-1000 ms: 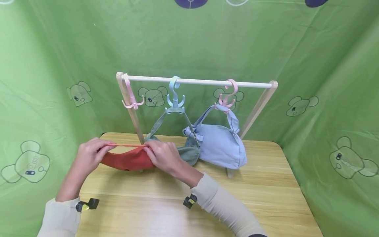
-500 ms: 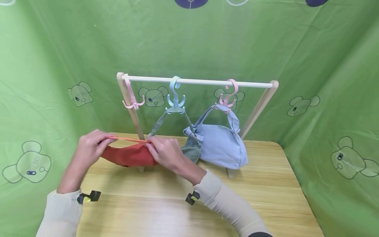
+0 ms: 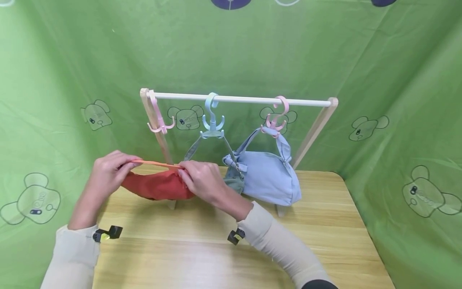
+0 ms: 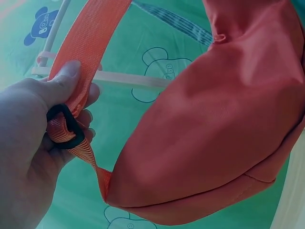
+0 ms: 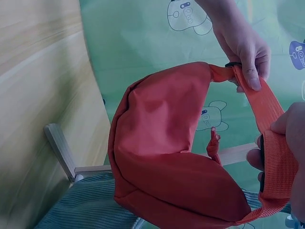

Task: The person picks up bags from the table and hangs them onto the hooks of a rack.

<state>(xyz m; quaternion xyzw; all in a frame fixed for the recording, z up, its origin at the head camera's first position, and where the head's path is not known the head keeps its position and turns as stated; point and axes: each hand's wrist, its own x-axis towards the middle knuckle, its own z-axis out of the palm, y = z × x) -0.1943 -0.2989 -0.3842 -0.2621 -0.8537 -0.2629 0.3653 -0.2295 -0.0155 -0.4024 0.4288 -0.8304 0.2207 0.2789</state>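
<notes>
A red bag [image 3: 159, 186] with an orange webbing strap [image 3: 155, 163] hangs between my hands, over the table's left part. My left hand [image 3: 111, 173] pinches one end of the strap between thumb and fingers, beside a black buckle [image 4: 66, 127] seen in the left wrist view. Farther along, my right hand [image 3: 206, 181] grips the strap's other end, fingers curled round the webbing. Beyond the bag, a pink hook hanger [image 3: 162, 127] with bare prongs hangs at the rail's left end. A blue hook hanger [image 3: 212, 125] carries a green bag [image 3: 235, 183], partly hidden behind my right hand.
A white rail [image 3: 245, 99] on wooden posts [image 3: 313, 134] stands at the table's back. On its right, a second pink hook hanger [image 3: 277, 118] bears a light blue bag [image 3: 268, 176]. Green printed cloth [image 3: 361, 60] surrounds the wooden table [image 3: 231, 257].
Both hands have risen a little toward the rail, lifting the red bag by its strap. The strap now slopes slightly, higher at my left hand. The hanging bags have stayed put.
</notes>
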